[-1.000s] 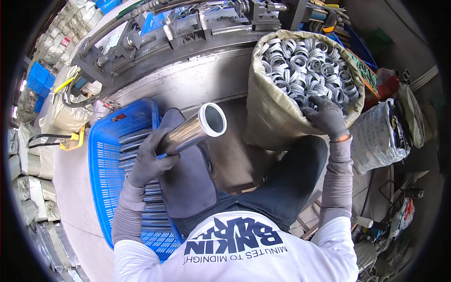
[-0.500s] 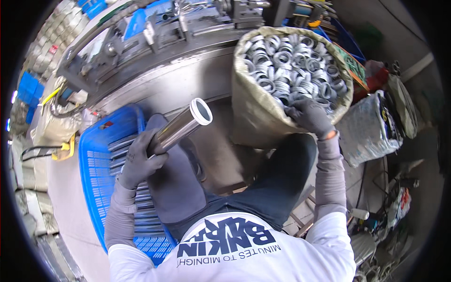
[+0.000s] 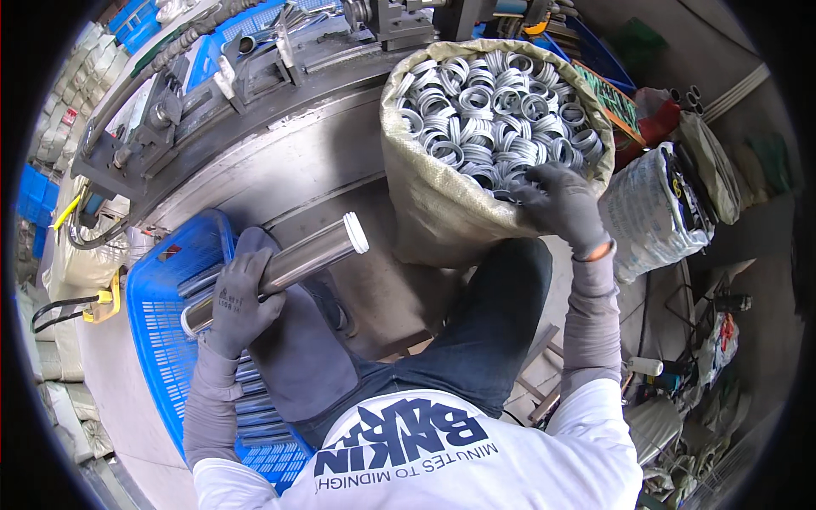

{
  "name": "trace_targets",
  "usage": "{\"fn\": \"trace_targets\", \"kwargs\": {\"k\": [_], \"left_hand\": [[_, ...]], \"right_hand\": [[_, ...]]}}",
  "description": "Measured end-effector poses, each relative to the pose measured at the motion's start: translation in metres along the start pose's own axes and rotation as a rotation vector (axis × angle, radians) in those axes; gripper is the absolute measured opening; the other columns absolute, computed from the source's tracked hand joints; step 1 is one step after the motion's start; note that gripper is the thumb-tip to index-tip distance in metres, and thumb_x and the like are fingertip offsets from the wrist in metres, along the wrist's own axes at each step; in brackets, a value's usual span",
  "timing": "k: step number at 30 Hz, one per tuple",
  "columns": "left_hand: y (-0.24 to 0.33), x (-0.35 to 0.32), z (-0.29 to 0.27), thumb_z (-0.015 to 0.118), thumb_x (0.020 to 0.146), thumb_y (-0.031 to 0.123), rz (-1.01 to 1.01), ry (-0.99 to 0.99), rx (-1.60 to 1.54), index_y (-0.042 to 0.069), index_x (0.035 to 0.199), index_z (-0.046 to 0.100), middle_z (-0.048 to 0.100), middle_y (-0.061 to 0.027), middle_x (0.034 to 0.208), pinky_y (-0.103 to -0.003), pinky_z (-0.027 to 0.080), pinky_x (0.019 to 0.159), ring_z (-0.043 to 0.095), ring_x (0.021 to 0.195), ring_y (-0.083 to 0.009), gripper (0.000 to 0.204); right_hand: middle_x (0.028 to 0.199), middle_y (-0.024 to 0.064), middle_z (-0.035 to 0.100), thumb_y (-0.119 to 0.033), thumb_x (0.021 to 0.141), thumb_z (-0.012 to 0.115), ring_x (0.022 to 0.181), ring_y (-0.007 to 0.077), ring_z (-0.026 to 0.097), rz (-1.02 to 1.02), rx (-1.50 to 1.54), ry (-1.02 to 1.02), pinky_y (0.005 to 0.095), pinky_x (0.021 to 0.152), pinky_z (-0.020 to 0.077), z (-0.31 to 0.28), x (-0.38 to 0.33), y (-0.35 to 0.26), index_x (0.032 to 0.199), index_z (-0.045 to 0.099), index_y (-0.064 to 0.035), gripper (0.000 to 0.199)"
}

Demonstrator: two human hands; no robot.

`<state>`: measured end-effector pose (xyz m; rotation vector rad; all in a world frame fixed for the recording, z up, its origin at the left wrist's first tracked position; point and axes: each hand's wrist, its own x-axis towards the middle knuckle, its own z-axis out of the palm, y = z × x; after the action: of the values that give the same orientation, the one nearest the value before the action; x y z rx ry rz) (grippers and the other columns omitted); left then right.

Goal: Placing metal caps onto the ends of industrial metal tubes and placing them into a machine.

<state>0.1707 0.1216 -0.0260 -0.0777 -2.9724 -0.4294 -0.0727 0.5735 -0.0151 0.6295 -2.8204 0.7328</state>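
My left hand, in a grey glove, is wrapped round the middle of a shiny metal tube. White rings sit on both ends of the tube, which lies slanted above my left thigh, its right end higher. My right hand, gloved alike, reaches over the near right rim of a woven sack. Its fingers look slightly spread over the loose grey-white rings that fill the sack; I see no ring lifted in them. Below my left hand, a blue plastic basket holds several more metal tubes.
A metal workbench with clamps and fittings runs across the far left. Right of the sack stand a filled white bag and assorted clutter. A yellow-handled tool lies left of the basket. Stacked wrapped bundles line the left edge.
The tube in my left hand has swung to lie more level, and its left end now shows. My right hand has shifted a little rightward along the sack's rim. The whole view has shifted slightly.
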Motion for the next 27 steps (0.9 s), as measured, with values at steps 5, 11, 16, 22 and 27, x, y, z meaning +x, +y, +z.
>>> {"fn": "trace_targets", "kwargs": {"k": [5, 11, 16, 22, 27], "left_hand": [[0.002, 0.003, 0.002, 0.076, 0.076, 0.018, 0.041, 0.002, 0.032, 0.001, 0.134, 0.060, 0.066, -0.0229, 0.118, -0.052, 0.049, 0.099, 0.063, 0.111, -0.0438, 0.063], [-0.007, 0.036, -0.014, 0.077, 0.081, 0.018, 0.070, 0.146, 0.071, 0.003, 0.138, 0.059, 0.065, -0.0235, 0.130, -0.052, 0.049, 0.101, 0.062, 0.120, -0.0450, 0.062], [-0.056, 0.155, -0.052, 0.075, 0.087, 0.022, 0.064, 0.441, 0.351, 0.005, 0.141, 0.058, 0.066, -0.0191, 0.133, -0.050, 0.048, 0.105, 0.062, 0.123, -0.0409, 0.059], [-0.092, 0.309, -0.073, 0.077, 0.088, 0.026, -0.060, 0.461, 0.566, 0.012, 0.142, 0.057, 0.068, -0.0151, 0.129, -0.048, 0.049, 0.105, 0.064, 0.124, -0.0348, 0.060], [-0.130, 0.358, -0.060, 0.078, 0.089, 0.027, -0.074, 0.418, 0.631, 0.015, 0.146, 0.056, 0.067, -0.0139, 0.131, -0.050, 0.049, 0.107, 0.064, 0.125, -0.0343, 0.062]], "right_hand": [[0.086, 0.0163, 0.076, -0.034, 0.091, 0.073, 0.086, 0.0369, 0.073, -0.100, -0.221, -0.298, 0.0492, 0.080, 0.0564, 0.032, 0.012, 0.007, 0.099, 0.079, -0.0091, 0.027], [0.093, 0.0163, 0.074, -0.006, 0.093, 0.066, 0.084, 0.0345, 0.073, -0.200, 0.008, 0.392, 0.0437, 0.076, 0.0566, 0.019, 0.021, 0.032, 0.104, 0.074, -0.0057, 0.014], [0.112, 0.0062, 0.073, -0.001, 0.106, 0.056, 0.092, 0.0111, 0.069, -0.117, 0.877, 0.259, 0.0250, 0.076, 0.0557, 0.031, 0.011, -0.052, 0.129, 0.068, 0.0005, 0.026], [0.121, 0.0098, 0.073, -0.011, 0.108, 0.062, 0.098, 0.0189, 0.074, 0.167, 1.527, -0.310, 0.0311, 0.081, 0.0617, 0.127, -0.026, -0.112, 0.136, 0.066, 0.0008, 0.031], [0.122, 0.0122, 0.072, -0.018, 0.105, 0.067, 0.098, 0.0266, 0.074, 0.224, 1.690, -0.544, 0.0406, 0.093, 0.0594, 0.149, -0.017, -0.100, 0.140, 0.062, -0.0006, 0.039]]}}
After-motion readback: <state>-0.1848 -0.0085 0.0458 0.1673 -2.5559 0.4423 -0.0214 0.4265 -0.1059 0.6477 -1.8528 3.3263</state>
